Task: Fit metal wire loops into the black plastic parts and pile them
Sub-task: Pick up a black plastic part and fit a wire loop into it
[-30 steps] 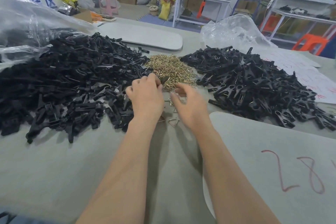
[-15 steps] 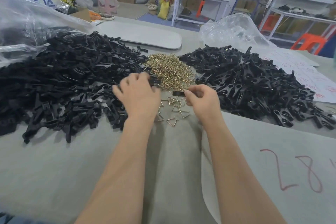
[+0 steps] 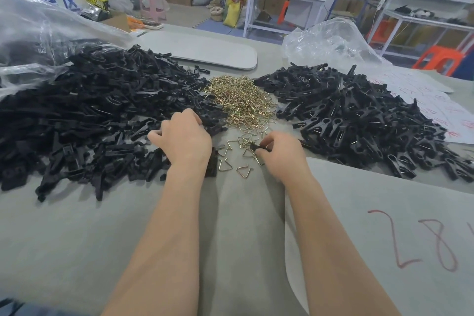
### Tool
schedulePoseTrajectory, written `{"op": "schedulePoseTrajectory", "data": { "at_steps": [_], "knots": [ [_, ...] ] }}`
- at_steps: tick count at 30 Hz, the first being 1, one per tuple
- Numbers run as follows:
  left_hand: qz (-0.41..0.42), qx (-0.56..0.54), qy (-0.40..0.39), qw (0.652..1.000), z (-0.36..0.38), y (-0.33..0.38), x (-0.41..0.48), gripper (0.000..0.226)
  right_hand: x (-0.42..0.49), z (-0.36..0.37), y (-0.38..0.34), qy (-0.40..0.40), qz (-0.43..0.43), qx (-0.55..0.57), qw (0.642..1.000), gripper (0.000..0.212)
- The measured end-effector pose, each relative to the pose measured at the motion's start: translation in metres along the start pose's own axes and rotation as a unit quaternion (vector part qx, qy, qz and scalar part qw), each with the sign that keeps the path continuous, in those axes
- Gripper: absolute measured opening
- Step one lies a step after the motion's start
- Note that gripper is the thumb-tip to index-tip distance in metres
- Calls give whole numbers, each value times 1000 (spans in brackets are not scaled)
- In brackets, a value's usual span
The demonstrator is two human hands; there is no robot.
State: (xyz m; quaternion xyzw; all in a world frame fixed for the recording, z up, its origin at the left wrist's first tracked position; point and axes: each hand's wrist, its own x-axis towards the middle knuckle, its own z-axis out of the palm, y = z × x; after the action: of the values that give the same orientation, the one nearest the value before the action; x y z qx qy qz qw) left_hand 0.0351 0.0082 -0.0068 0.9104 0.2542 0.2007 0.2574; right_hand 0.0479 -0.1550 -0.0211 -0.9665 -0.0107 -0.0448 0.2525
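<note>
My left hand [image 3: 185, 141] lies palm down on the near edge of the big left pile of black plastic parts [image 3: 97, 113], fingers curled into it as if gripping a part; the grip itself is hidden. A black piece [image 3: 213, 165] shows beside its wrist. My right hand [image 3: 280, 152] pinches one black plastic part [image 3: 256, 147] just above the loose metal wire loops [image 3: 232, 161] on the table. Behind them lies the heap of brass-coloured wire loops [image 3: 239, 100]. At the right is the second pile of black parts [image 3: 359, 120], which show wire in them.
Grey felt covers the table [image 3: 128, 226]. A grey board marked in red [image 3: 384, 226] lies front right, another grey board [image 3: 202, 49] at the back. Clear plastic bags [image 3: 328, 41] sit at the back right and far left. White paper [image 3: 441, 108] lies at the right.
My right hand has picked up a black part and lowered it to the loose loops. My left hand has slid left and nearer along the left pile's edge.
</note>
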Motion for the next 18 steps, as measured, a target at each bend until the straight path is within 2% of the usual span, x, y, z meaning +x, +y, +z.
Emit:
{"op": "schedulePoseTrajectory", "data": {
  "at_steps": [3,5,7,10,12,14,18],
  "knots": [
    [17,-49,32,998,-2,-1,1,12,-1,0,1,34,-10,50,998,20],
    [40,-134,48,989,-3,0,2,12,-3,-3,-2,84,-25,112,990,20],
    [62,-245,53,966,-7,6,-1,10,-4,-8,-7,106,-23,221,969,18],
    [59,-365,-10,929,-7,18,-8,11,-7,-14,-19,55,10,456,888,5],
    [38,-424,-73,902,-5,25,-14,14,-9,-14,-27,36,12,542,839,5],
    [33,-431,-89,897,-1,27,-16,15,-9,-13,-31,44,13,571,820,7],
    [28,-356,-51,933,3,23,-12,12,-7,-18,-24,91,39,596,797,12]
  ]
}}
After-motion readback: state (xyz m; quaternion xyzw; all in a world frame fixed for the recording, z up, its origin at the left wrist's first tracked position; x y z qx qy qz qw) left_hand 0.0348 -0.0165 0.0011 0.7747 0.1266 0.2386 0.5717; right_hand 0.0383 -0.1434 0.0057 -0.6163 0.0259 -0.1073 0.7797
